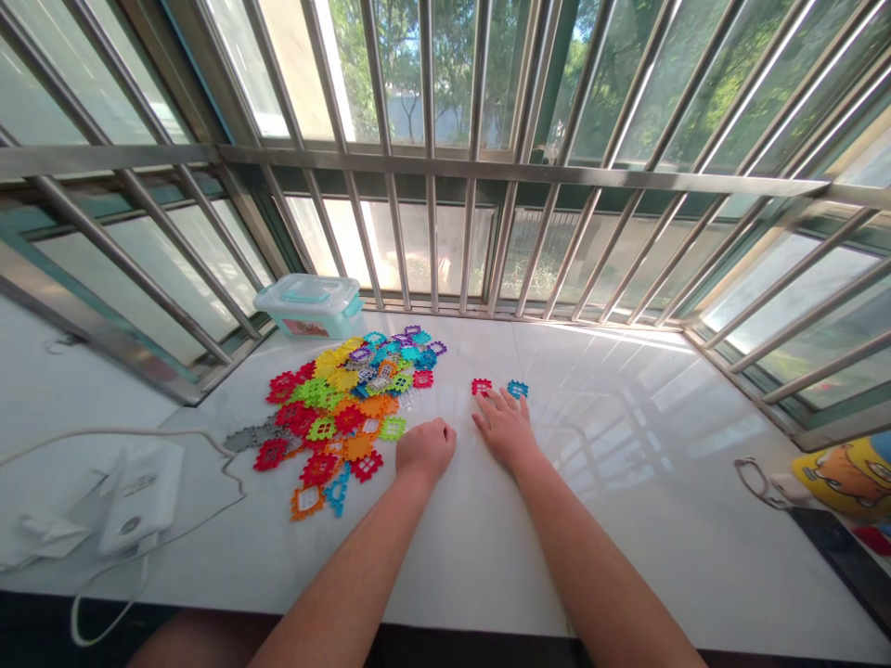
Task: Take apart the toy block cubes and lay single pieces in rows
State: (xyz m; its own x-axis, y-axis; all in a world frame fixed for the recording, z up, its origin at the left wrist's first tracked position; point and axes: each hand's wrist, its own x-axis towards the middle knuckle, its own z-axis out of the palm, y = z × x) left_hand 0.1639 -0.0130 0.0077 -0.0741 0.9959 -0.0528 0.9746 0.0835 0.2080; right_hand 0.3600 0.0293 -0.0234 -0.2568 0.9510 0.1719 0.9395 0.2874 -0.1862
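Note:
A loose heap of colourful plastic interlocking building pieces [341, 408] lies on the white marble ledge [626, 538]. My left hand [426, 450] rests just right of the heap's lower edge, with its fingers curled down and nothing visible in them. My right hand [505, 429] lies flat with its fingers spread. Its fingertips are at or very near a small red piece [481, 386] and a small blue piece [517, 389], which lie apart from the heap.
A transparent plastic box with a teal lid and latches [308, 306] stands behind the heap. Steel window bars [432, 167] run along the ledge's far side. At left lie a white device with a cable [143, 496]; at right, a metal ring [755, 482] and a printed cushion [845, 478].

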